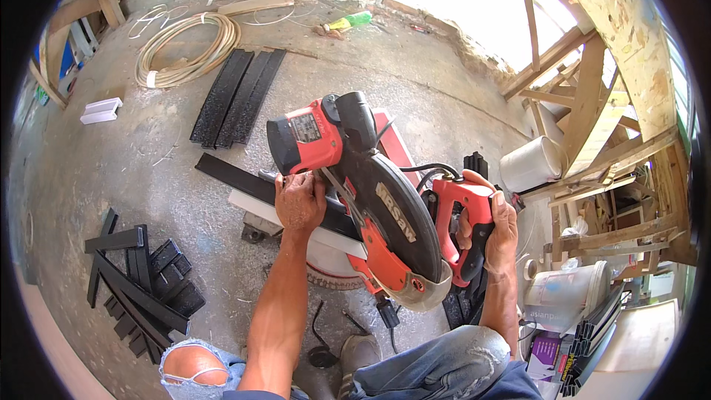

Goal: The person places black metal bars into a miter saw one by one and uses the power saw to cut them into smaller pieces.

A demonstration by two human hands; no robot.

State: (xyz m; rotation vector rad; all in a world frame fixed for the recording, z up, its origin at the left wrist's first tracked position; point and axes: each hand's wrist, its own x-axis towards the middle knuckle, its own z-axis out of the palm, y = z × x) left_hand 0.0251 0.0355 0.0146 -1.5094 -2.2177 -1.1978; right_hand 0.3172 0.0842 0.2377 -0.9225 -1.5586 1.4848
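A red and black miter saw (392, 215) stands on the floor in front of me, its round black guard angled across the middle. My right hand (498, 230) is wrapped round the saw's red and black handle (444, 230), fingers through its loop. A long black profile (237, 178) lies across the saw's base and runs out to the left. My left hand (300, 204) is closed over this profile, just below the motor housing (305, 137). The guard hides the blade and the profile's right end.
Black profiles (238, 96) lie behind the saw, and short offcuts (137, 281) are heaped at left. A coiled hose (189, 50) and a green bottle (355, 21) lie farther back. White buckets (532, 164) and timber framing (592, 104) line the right side.
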